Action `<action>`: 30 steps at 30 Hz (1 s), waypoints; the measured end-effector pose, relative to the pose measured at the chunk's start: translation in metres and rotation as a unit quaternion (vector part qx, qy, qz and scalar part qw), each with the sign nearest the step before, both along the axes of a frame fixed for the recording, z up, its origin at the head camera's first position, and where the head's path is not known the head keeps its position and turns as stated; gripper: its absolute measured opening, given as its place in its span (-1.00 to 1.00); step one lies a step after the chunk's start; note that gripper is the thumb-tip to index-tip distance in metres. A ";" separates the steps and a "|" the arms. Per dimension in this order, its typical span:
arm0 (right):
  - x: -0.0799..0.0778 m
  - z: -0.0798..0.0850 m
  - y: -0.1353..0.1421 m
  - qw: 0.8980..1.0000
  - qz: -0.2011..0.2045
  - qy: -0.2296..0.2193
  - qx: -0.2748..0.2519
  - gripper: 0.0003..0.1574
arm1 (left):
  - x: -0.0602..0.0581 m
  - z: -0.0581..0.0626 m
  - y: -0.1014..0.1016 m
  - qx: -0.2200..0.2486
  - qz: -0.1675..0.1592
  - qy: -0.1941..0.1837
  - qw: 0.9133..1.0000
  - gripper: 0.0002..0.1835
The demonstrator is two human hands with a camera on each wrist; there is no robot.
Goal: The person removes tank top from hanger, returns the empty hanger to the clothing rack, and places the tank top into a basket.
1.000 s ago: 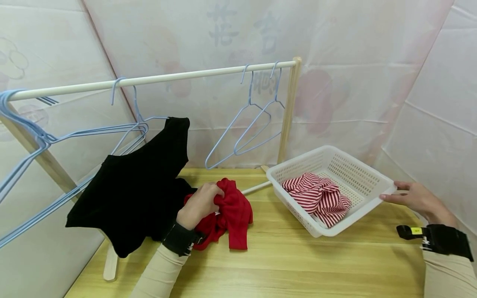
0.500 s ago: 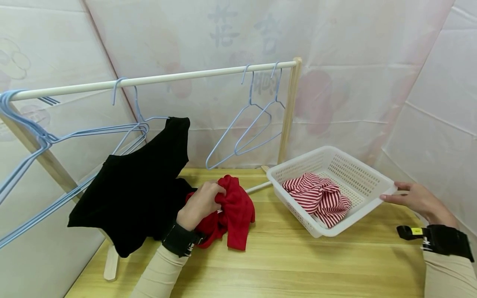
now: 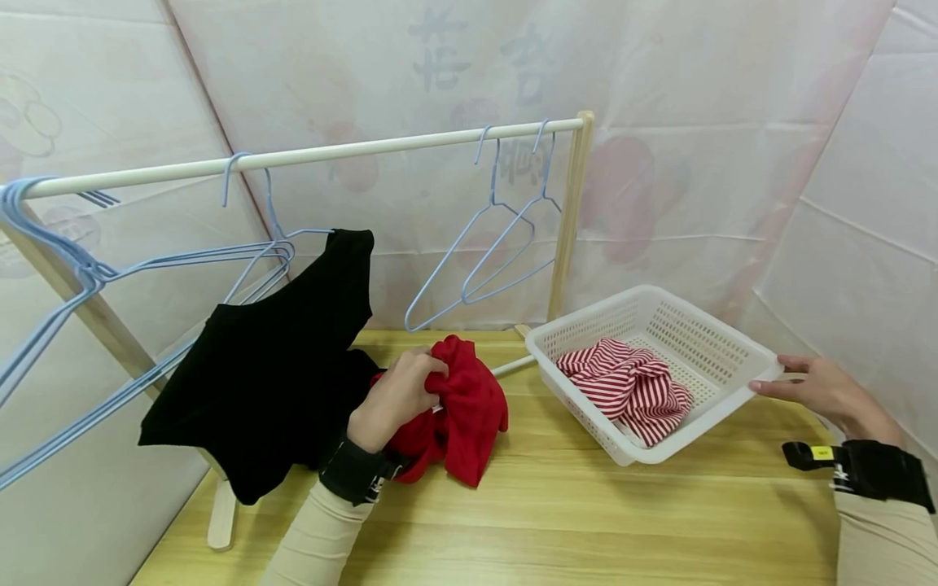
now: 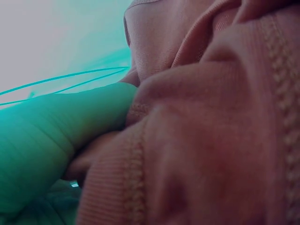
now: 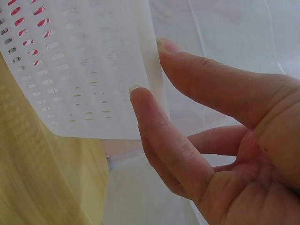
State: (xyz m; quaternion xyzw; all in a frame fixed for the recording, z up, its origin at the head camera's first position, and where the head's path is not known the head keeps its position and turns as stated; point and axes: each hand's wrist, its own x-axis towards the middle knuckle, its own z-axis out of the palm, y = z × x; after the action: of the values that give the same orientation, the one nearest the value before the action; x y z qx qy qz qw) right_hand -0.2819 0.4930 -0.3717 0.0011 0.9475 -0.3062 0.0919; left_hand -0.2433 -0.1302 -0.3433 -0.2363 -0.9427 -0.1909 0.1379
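In the head view my left hand [image 3: 396,395] grips the bunched red garment [image 3: 472,415] over the table, beside the black top. The left wrist view brings that garment [image 4: 201,136] close, tinted pinkish, with stitched seams and a ribbed edge; the thumb [image 4: 65,126] presses into its folds. My right hand [image 3: 835,395] pinches the right corner rim of a white plastic basket [image 3: 703,423]. Thumb and forefinger close on that rim [image 5: 157,70] in the right wrist view. Inside the basket lies a crumpled red-and-white striped garment [image 3: 630,387].
A black top [image 3: 286,366] hangs from a blue hanger on the rack's white rail [image 3: 366,148], left of centre. Several more blue hangers [image 3: 81,264] crowd the left end, and two bare hangers [image 3: 469,244] hang near the right wooden post [image 3: 570,220]. Underneath is a wooden table [image 3: 557,521].
The red garment has been drawn slightly up and to the right in my left hand, and its hanging strip has folded in. My right hand and the basket have hardly moved.
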 end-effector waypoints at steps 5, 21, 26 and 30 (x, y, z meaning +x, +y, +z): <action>0.000 -0.001 0.000 1.000 0.004 0.009 0.003 0.35 | 0.000 0.003 0.002 0.009 -0.002 0.012 1.000 -0.74; 0.000 -0.001 -0.001 1.000 -0.005 -0.005 -0.004 0.40 | -0.001 0.016 0.028 0.035 -0.036 0.085 0.995 -0.71; 0.000 -0.001 -0.001 1.000 -0.008 -0.007 -0.002 0.43 | -0.001 0.024 0.039 0.028 -0.042 0.085 0.995 -0.68; 0.000 -0.001 0.000 1.000 -0.007 -0.006 -0.002 0.42 | 0.000 0.030 0.046 0.023 -0.054 0.086 0.995 -0.67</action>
State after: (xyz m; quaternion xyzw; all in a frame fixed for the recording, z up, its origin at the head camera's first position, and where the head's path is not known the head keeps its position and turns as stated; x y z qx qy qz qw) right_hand -0.2824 0.4926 -0.3725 0.0091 0.9464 -0.3084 0.0951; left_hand -0.2436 -0.0838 -0.3135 -0.2995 -0.9085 -0.1987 0.2132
